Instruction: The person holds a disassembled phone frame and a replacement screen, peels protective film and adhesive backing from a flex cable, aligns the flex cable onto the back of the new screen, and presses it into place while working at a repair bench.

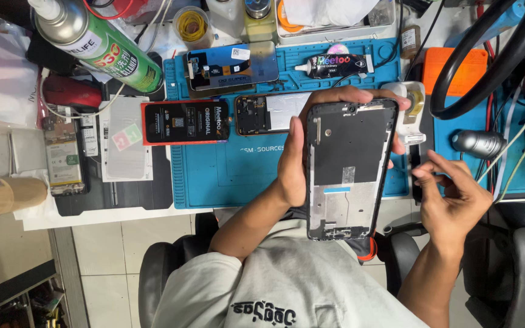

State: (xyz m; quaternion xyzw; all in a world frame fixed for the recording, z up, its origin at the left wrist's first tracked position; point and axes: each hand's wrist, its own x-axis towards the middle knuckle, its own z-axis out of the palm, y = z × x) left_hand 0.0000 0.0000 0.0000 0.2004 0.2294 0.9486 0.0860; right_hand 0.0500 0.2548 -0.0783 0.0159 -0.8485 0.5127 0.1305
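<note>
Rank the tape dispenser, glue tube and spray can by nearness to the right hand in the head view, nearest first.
From the right hand:
1. Tape dispenser, just above it beside the phone frame.
2. Glue tube, farther up on the blue mat.
3. Spray can, far across at the top corner.

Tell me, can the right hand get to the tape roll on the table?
Probably yes. The right hand is empty with fingers loosely curled, and the tape roll sits just above it. Nothing lies between them; the phone frame stays off to the side.
</note>
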